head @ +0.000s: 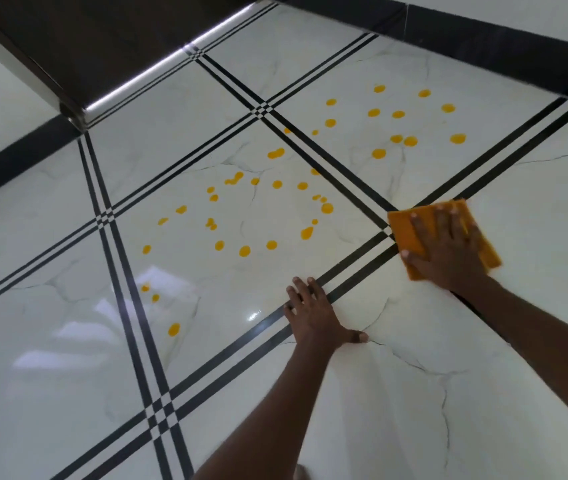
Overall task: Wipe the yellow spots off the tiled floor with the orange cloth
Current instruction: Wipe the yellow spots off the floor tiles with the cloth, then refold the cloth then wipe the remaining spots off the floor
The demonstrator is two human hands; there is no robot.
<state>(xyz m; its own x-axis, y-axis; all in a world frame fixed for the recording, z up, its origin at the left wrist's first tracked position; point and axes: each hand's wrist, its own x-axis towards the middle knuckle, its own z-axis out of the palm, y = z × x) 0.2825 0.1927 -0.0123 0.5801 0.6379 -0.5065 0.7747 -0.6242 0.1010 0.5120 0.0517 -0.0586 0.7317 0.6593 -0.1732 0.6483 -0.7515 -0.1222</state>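
Cloth [410, 233], orange, folded to a rough square, lies flat on the tiled floor [535, 306] right at a crossing of the black grout-like stripes [362, 261]. R hand [449, 251] sits on top of it, palm down, fingers straight and spread, pressing it to the tile; thumb tip shows at the cloth's near-left edge. Nothing pinched or curled round the fabric.

Yellow spots [244, 251] all lie left of and beyond the cloth, none touching it. Nearest group: a loose scatter on the tile just left of the cloth, approx a ring of dots w/ a larger drip [307, 233] closest to the cloth. Second group [397, 138] on the tile beyond the cloth, across the stripe crossing, well apart from it. A few more [174, 329] sit far left of the cloth and nearer the camera, past the L hand.

L hand [317, 317] is planted on the floor, nearer the camera than the cloth and to its left, fingers flat and straight across the double black stripe, thumb out to the side. Holds nothing.

Floor is glossy white marble-look tile w/ grey veins and window glare. Dark skirting [483, 46] runs along the wall beyond the cloth; dark wood furniture w/ a bright metal edge [171, 60] stands far beyond-left.
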